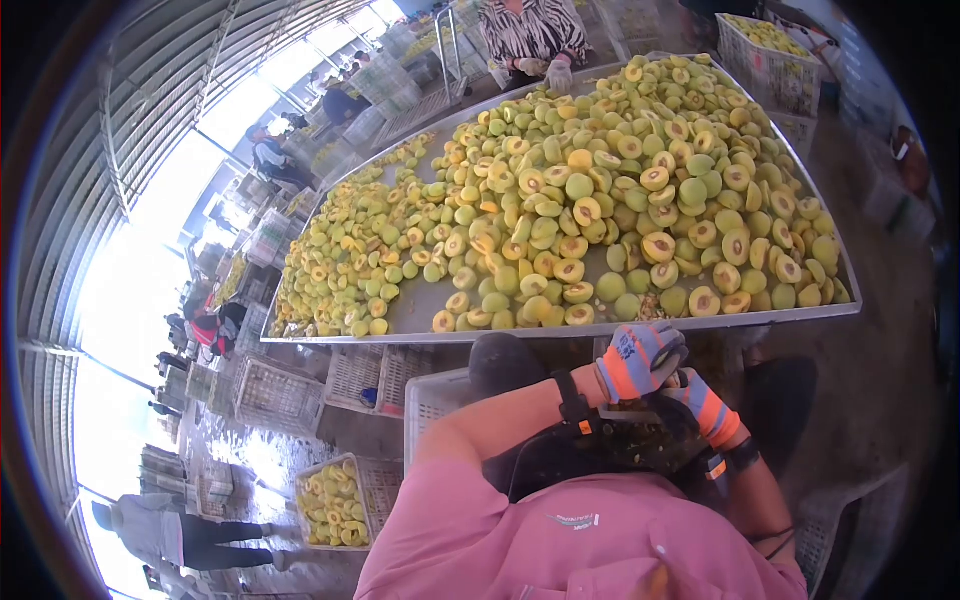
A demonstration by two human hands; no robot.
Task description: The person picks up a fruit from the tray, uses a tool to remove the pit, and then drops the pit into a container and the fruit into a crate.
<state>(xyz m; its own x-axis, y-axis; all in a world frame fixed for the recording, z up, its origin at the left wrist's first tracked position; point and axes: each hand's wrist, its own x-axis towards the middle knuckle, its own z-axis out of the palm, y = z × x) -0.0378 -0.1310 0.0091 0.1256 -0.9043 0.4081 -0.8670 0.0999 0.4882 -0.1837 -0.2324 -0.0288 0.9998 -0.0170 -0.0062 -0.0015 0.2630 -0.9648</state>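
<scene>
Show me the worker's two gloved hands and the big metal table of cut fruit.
left hands (640, 358), head view, back of the glove.
right hands (706, 408), head view, striped glove cuff.
metal table (420, 305), head view, bare patch near the front rim.

Single head-worn view, fisheye, looking steeply down and forward. Left hand (640, 358) and right hand (703, 405) sit close below lens; metal table (600, 328) lies just beyond them.

Metal tabletop (420, 305) with a raised rim, just beyond the left grip (640, 358) and right grip (700, 400). Halved yellow-green fruit (600, 190) lies heaped across it, cut faces and skins mixed; a bare strip remains along the edge nearest the grips.
</scene>
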